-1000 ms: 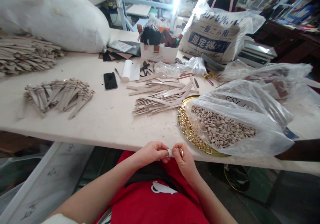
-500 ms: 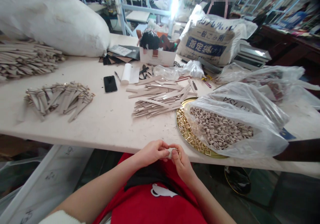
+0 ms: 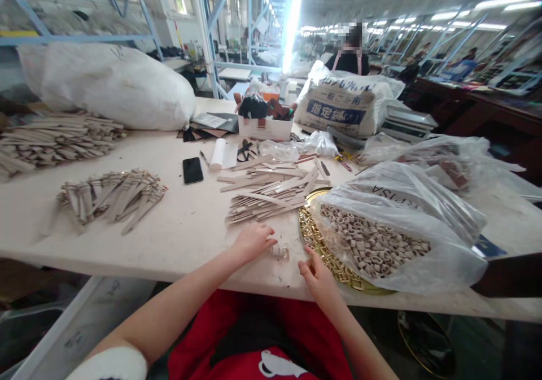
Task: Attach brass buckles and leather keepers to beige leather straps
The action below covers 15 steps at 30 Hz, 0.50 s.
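1. I see the bare left hand point(image 3: 253, 241) leftmost, its fingers loosely spread above the cream tabletop point(image 3: 190, 250). I make out nothing gripped; whether a fingertip brushes the work is too blurred to tell.
2. Just right of its fingertips, between the hands, lies the small pale-beige, band-like piece with gold-coloured metal point(image 3: 279, 251). I judge it light, the band firm but bendable, the metal hard and slippery, nothing fragile. I'd pinch it across the beige band.
3. The bare right hand point(image 3: 305, 259) hangs apart from it, thumb and forefinger separated, holding nothing I can see, near the round gold-coloured metal tray point(image 3: 320, 191).
4. Half a second ago both hands pinched the piece together at the table's edge; now it rests on the tabletop, the hands have parted, and my view has tipped upward.
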Each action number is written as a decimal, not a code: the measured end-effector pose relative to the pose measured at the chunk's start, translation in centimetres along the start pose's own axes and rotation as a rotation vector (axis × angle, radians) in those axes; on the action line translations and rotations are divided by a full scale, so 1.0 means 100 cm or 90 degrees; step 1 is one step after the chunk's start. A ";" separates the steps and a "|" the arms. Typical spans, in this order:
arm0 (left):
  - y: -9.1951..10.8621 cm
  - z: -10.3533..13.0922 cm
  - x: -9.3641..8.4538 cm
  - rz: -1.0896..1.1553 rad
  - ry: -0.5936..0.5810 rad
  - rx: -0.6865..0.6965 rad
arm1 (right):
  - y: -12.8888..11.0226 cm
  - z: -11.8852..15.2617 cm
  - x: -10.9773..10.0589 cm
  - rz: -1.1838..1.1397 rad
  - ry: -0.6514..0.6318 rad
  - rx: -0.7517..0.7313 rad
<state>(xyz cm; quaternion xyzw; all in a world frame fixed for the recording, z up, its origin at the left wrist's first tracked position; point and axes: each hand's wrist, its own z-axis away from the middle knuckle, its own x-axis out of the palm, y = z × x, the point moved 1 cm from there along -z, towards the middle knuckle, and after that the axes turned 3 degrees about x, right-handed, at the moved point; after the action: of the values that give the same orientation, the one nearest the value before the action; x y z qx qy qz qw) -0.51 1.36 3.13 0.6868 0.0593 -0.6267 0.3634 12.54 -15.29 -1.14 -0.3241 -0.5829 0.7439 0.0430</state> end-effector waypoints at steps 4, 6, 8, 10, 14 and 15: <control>-0.010 -0.043 -0.023 -0.096 0.106 -0.013 | -0.005 0.010 0.006 -0.023 -0.082 -0.026; -0.015 -0.060 -0.030 -0.117 0.116 -0.029 | -0.009 0.012 0.007 -0.018 -0.093 -0.041; -0.020 -0.068 -0.033 -0.138 0.114 -0.035 | -0.010 0.009 -0.001 0.002 -0.082 -0.053; -0.022 -0.069 -0.035 -0.151 0.109 -0.029 | -0.005 0.001 -0.021 0.036 -0.045 -0.061; -0.013 -0.052 -0.036 -0.156 0.107 0.004 | 0.013 -0.025 -0.089 0.180 0.158 -0.064; -0.008 -0.045 -0.036 -0.149 0.110 0.013 | 0.017 -0.032 -0.105 0.247 0.211 -0.052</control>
<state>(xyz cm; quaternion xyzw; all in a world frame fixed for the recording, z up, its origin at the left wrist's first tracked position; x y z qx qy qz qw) 2.00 5.87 5.84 0.7300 0.1634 -0.6041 0.2746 23.09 -17.80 1.51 -0.5491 -0.5240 0.6508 -0.0187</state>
